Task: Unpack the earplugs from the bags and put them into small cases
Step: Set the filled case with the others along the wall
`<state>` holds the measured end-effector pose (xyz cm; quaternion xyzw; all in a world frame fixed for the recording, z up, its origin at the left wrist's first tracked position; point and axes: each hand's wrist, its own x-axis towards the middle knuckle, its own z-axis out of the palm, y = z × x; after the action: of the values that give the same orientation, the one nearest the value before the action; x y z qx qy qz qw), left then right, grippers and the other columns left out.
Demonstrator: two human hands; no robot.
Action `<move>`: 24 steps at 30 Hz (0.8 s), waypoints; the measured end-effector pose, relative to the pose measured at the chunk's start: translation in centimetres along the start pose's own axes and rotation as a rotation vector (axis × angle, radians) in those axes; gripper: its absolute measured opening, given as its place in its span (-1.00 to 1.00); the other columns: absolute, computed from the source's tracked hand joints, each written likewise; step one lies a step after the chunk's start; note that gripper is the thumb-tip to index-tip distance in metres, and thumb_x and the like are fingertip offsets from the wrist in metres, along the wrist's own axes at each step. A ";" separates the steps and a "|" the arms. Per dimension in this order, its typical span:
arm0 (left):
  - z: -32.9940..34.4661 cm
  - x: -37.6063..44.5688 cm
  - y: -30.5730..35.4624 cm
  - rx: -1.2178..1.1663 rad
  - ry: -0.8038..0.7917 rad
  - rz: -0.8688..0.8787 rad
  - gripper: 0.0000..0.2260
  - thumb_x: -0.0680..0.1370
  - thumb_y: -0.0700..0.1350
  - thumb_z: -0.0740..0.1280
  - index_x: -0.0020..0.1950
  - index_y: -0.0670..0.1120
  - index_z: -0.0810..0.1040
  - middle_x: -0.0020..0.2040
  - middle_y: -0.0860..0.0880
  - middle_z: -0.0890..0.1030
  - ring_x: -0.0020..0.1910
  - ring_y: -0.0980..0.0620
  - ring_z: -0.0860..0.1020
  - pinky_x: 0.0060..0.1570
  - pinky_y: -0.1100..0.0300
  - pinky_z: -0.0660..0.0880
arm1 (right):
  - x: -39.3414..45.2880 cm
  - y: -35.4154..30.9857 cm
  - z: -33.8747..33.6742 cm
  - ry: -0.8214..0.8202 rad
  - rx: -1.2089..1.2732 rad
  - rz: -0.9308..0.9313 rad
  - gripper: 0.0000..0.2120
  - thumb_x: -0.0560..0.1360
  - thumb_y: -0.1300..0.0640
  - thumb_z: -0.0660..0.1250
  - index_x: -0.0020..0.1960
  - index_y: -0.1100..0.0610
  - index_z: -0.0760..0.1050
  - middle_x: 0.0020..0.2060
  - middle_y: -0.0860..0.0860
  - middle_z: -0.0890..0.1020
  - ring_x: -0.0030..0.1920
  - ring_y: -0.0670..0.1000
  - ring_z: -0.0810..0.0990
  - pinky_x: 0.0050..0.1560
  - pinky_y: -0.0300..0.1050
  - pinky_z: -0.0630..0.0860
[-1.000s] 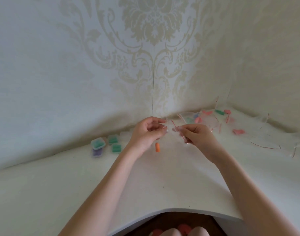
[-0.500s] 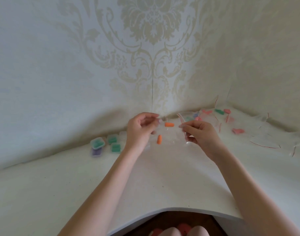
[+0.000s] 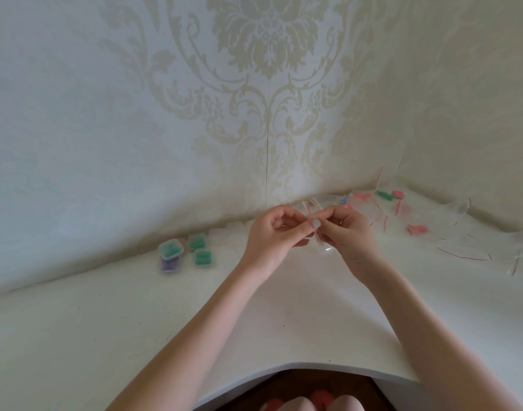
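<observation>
The scene is a room corner. The far wall (image 3: 135, 129) carries pale wallpaper with a large cream damask pattern (image 3: 266, 40) and a thin vertical seam (image 3: 267, 161) near centre. A second wall (image 3: 476, 99) meets it on the right. A white table (image 3: 91, 336) fills the corner; its near edge curves inward. Below that edge, dark brown floor (image 3: 298, 384) is visible. Lighting is soft and diffuse.

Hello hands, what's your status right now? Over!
Left hand and right hand both pinching a clear bag above the table. Filled cases wait left. Nothing blocking. Over.
</observation>
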<state>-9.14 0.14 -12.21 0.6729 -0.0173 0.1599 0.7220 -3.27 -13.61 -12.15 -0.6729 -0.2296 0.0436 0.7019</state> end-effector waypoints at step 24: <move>-0.8 0.9 -0.9 0.107 0.124 0.051 -0.86 0.59 -0.28 0.26 -0.12 -0.32 0.50 -0.29 -0.24 0.62 -0.33 -0.18 0.64 -0.30 0.10 0.61 | -0.1 0.2 0.9 0.097 -0.190 -0.077 -0.89 0.57 0.25 0.25 -0.11 0.26 0.41 -0.38 0.03 0.55 -0.43 -0.05 0.51 -0.34 -0.21 0.51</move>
<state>-8.24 1.10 -12.99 0.6987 0.0191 0.2205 0.6803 -3.67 -12.76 -12.33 -0.7283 -0.2241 -0.0377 0.6464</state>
